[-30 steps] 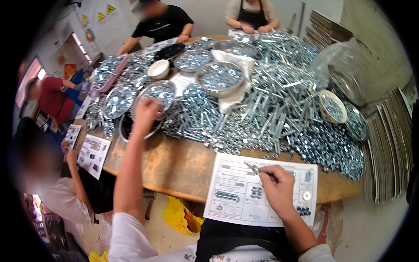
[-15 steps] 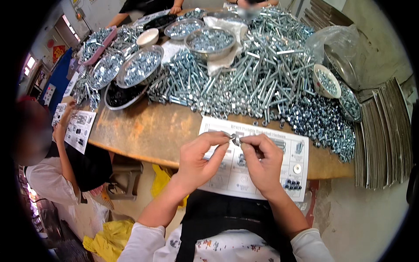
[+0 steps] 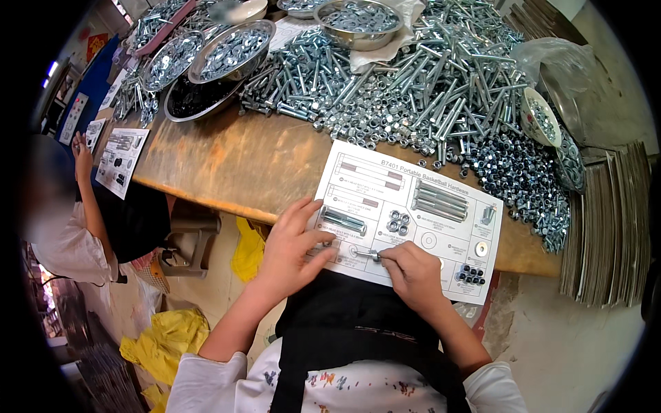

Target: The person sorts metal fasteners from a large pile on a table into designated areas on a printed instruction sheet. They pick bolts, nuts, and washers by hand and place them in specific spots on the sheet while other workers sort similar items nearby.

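Note:
My right hand (image 3: 414, 274) is closed in a pinch on a small silver metal piece (image 3: 372, 255), thin toward the left and thicker at the fingertips; its exact kind is unclear. My left hand (image 3: 295, 242) rests over the left edge of a printed sheet (image 3: 413, 272), fingers spread and thumb apart. Something small and shiny shows by its index fingertip, too small to name. On the sheet lie long bolts (image 3: 439, 202), shorter bolts (image 3: 343, 221), silver nuts (image 3: 397, 223), a washer (image 3: 481, 248), dark nuts (image 3: 471, 275) and small bolts (image 3: 487, 215).
Beyond the sheet, heaped bolts (image 3: 441, 89) and loose nuts (image 3: 513, 172) cover the wooden table (image 3: 200, 165). Metal bowls of washers (image 3: 234, 55) stand behind. Stacked cardboard (image 3: 606, 234) is at the right. Another person's hand (image 3: 82, 155) is at the left beside another sheet (image 3: 118, 164).
My hands were together at the sheet's middle, both on a small metal piece; they have parted and lowered. My left fingers have spread. The view has tilted down, showing more of the sheet.

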Motion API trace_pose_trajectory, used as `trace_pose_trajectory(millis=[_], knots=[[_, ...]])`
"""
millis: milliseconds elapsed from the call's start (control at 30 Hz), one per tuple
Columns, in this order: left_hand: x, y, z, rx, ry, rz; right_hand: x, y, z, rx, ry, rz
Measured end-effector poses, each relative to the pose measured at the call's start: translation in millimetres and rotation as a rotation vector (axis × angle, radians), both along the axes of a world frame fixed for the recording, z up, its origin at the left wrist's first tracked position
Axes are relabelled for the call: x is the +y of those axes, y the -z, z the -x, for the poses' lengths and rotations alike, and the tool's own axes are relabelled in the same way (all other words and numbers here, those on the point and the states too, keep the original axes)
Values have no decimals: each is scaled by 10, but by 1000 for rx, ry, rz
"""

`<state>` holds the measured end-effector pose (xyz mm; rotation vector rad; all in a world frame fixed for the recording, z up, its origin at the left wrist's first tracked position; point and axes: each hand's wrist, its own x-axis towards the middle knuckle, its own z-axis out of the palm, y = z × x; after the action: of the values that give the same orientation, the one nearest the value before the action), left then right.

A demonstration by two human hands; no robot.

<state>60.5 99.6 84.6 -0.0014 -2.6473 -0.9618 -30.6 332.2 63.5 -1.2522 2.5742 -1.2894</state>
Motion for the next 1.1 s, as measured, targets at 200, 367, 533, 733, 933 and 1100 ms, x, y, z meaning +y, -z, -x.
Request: trace_pose_trajectory(millis=[200,367,533,733,933,1100], knots=[[143,94,-4,-137,26,173,-161,4,-31,178,-21,-170],[165,116,60,-156,36,160,-187,-46,-5,208,-39,-180],[147,132,101,-177,100,153,-166,-57,20,237,-45,-193],[157,139,141,-166,101,121,-162,-56,67,295,-70,-163],[147,131,178,-153,143,131,-158,-77,32,276,-58,-183],[145,112,191,-152,193,169,-137,-76,9,253,-51,-181]])
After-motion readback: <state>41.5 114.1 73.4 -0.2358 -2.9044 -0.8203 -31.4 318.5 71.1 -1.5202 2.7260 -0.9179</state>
